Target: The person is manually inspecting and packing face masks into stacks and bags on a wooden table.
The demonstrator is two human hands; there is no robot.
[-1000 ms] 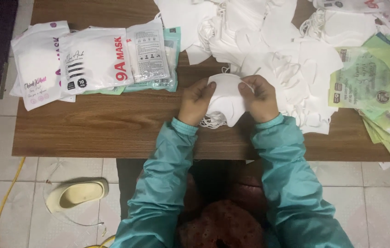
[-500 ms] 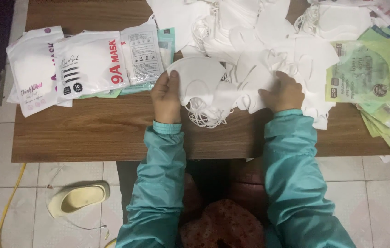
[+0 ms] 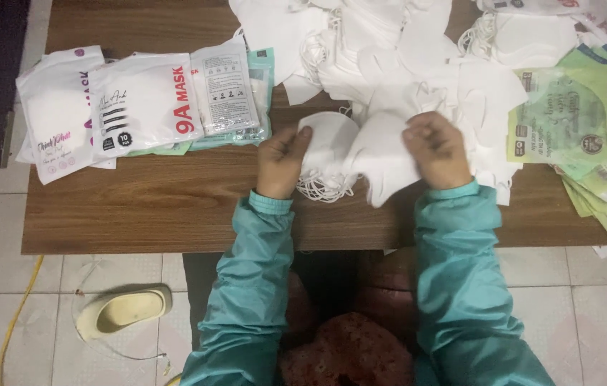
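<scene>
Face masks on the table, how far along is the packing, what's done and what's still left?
Done: several sealed white packets lie stacked at the table's left end. In hand: the left hand and right hand each grip a small bunch of white masks at the near edge. Left: a big loose mask pile behind the hands and a stack of empty green pouches on the right.

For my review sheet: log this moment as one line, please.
left hand: grips white mask | right hand: on mask pile | packets left, green sleeves right | wooden table
</scene>
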